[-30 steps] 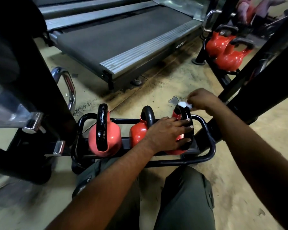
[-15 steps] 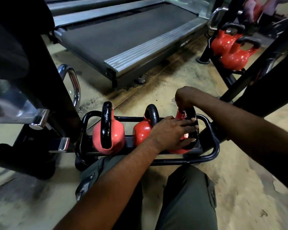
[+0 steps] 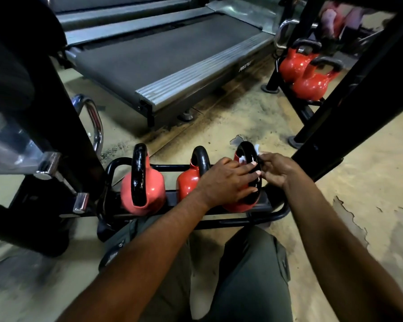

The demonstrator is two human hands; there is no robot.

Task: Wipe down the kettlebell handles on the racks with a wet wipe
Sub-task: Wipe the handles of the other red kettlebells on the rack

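Note:
Three red kettlebells with black handles sit in a low black rack (image 3: 280, 214) in front of my knees. My left hand (image 3: 226, 180) lies over the right kettlebell (image 3: 239, 206), fingers spread across its black handle (image 3: 248, 151). My right hand (image 3: 277, 169) pinches a white wet wipe (image 3: 257, 150) against the right side of that handle. The left kettlebell (image 3: 141, 189) and the middle kettlebell (image 3: 188, 182) stand untouched.
A treadmill (image 3: 163, 59) lies ahead on the floor. A black machine frame with chrome handles (image 3: 96, 122) stands close on the left. A slanted black beam (image 3: 358, 89) crosses the right, with two more red kettlebells (image 3: 305, 73) on a rack behind it.
My right hand has slid with the wipe from the top of the right kettlebell's handle down its right side. My left hand has stayed on the kettlebell.

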